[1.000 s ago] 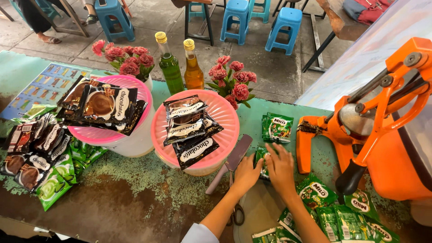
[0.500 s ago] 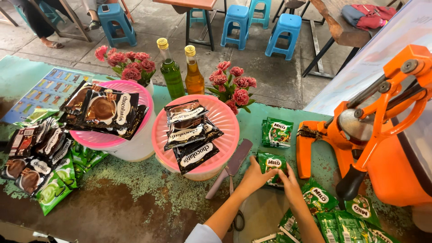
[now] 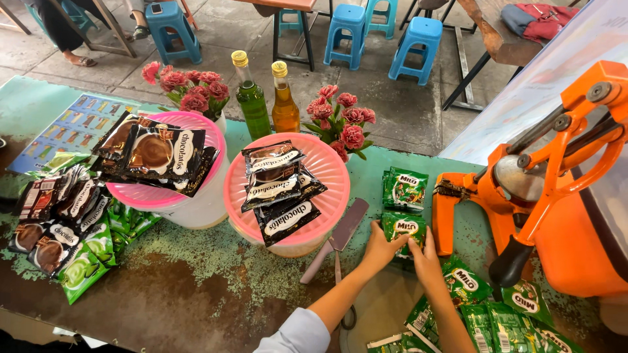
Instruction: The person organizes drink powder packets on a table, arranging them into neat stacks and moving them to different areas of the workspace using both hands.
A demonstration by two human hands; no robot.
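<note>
My left hand (image 3: pixel 381 248) and my right hand (image 3: pixel 426 259) press on either side of a small stack of green drink sachets (image 3: pixel 403 228) lying on the worn green table (image 3: pixel 196 287). Each hand grips one edge of the stack. A second stack of green sachets (image 3: pixel 405 188) lies just beyond it. More loose green sachets (image 3: pixel 497 314) are spread to the right of my right hand.
An orange lever press (image 3: pixel 543 196) stands at the right. Two pink lids on tubs (image 3: pixel 327 171) (image 3: pixel 210 136) carry dark chocolate sachets. Scissors (image 3: pixel 337 243), two syrup bottles (image 3: pixel 252 98), pink flowers (image 3: pixel 343 121) and piled sachets (image 3: pixel 59 222) at left surround them. Blue stools stand beyond.
Both hands have moved from loosely over the sachets to closing in on the stack's sides. The view has shifted slightly lower.
</note>
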